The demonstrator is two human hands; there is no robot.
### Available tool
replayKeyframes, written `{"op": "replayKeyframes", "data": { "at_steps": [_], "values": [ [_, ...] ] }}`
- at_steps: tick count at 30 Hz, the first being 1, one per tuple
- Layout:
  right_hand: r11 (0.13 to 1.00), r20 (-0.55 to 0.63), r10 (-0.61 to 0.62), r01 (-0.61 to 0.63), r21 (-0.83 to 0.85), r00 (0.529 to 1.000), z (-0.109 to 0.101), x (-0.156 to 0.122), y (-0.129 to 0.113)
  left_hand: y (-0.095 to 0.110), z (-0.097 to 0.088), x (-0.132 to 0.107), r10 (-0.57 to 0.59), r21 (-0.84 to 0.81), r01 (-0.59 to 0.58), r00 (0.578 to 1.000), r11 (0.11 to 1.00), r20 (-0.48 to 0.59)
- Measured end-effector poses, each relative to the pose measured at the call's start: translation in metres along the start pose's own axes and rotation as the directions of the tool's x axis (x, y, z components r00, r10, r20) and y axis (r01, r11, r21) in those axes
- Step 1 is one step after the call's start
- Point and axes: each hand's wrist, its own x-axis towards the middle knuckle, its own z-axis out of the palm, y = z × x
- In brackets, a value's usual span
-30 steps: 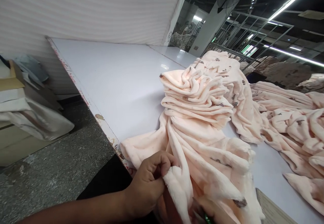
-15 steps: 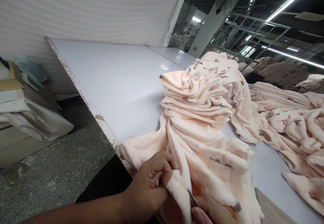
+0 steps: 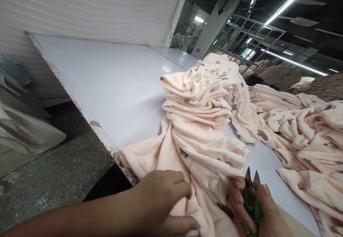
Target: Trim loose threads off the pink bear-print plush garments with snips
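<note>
Pale pink plush fabric (image 3: 203,147), printed with small dark motifs, lies gathered in front of me. My left hand (image 3: 160,201) rests over its near folds, with bent fingers and the thumb well apart from them; no cloth shows pinched between them. At the lower right, my right hand (image 3: 270,212) is closed around green-handled thread snips (image 3: 253,208). Their two metal blades point upward and are spread apart. The backs of the right fingers lie beside or against the fabric's right edge; I cannot tell which.
A folded stack of the same fabric (image 3: 198,101) stands behind. More pink cloth (image 3: 308,133) is heaped on the right of the white table (image 3: 107,83). The table's worn edge (image 3: 93,122) runs along the left. Draped cloth (image 3: 29,119) hangs over boxes beyond the floor gap.
My left hand has loosened from a pinched fabric edge. My right hand has come up and right from under the cloth, and the snips now show fully. The view has shifted slightly.
</note>
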Motion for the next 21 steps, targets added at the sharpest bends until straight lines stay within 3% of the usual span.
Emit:
{"op": "replayKeyframes", "data": {
  "at_steps": [2,4,5,7,9,11,15,17,19,21],
  "values": [
    [1.000,0.013,-0.012,0.013,-0.022,1.000,0.001,0.000,0.001,0.011,0.010,0.016,0.220,-0.015,-0.221,0.975,0.975,-0.014],
    [0.999,0.033,-0.026,0.027,-0.046,0.999,-0.001,0.000,0.002,0.012,0.025,0.025,0.319,0.022,-0.323,0.942,0.946,0.101],
    [0.998,0.042,-0.029,0.031,-0.053,0.999,-0.002,0.000,0.002,0.010,0.034,0.027,0.284,0.063,-0.301,0.940,0.952,0.189],
    [0.997,0.034,-0.045,0.047,-0.062,0.998,-0.004,-0.001,0.003,0.001,0.049,0.023,0.099,0.167,-0.158,0.942,0.973,0.319],
    [0.994,0.014,-0.062,0.063,-0.086,0.998,-0.004,-0.001,0.004,-0.006,0.060,0.015,-0.065,0.210,-0.003,0.947,0.978,0.315],
    [0.990,-0.001,-0.072,0.071,-0.121,0.997,-0.004,-0.001,0.005,-0.008,0.067,0.009,-0.153,0.197,0.103,0.953,0.975,0.261],
    [0.987,-0.003,-0.093,0.092,-0.135,0.996,-0.003,0.002,0.008,-0.003,0.081,0.010,-0.162,0.223,0.102,0.950,0.969,0.268],
    [0.983,0.002,-0.108,0.108,-0.147,0.994,-0.003,0.002,0.007,0.000,0.086,0.014,-0.057,0.113,0.034,0.976,0.993,0.209],
    [0.967,0.007,-0.141,0.140,-0.211,0.990,-0.002,-0.003,0.004,0.000,0.085,0.017,0.010,-0.154,0.003,0.996,0.988,0.086],
    [0.922,0.031,-0.201,0.200,-0.332,0.979,-0.002,-0.011,0.000,0.000,0.079,0.017,-0.033,-0.545,0.043,0.999,0.837,0.028]
  ]
}}
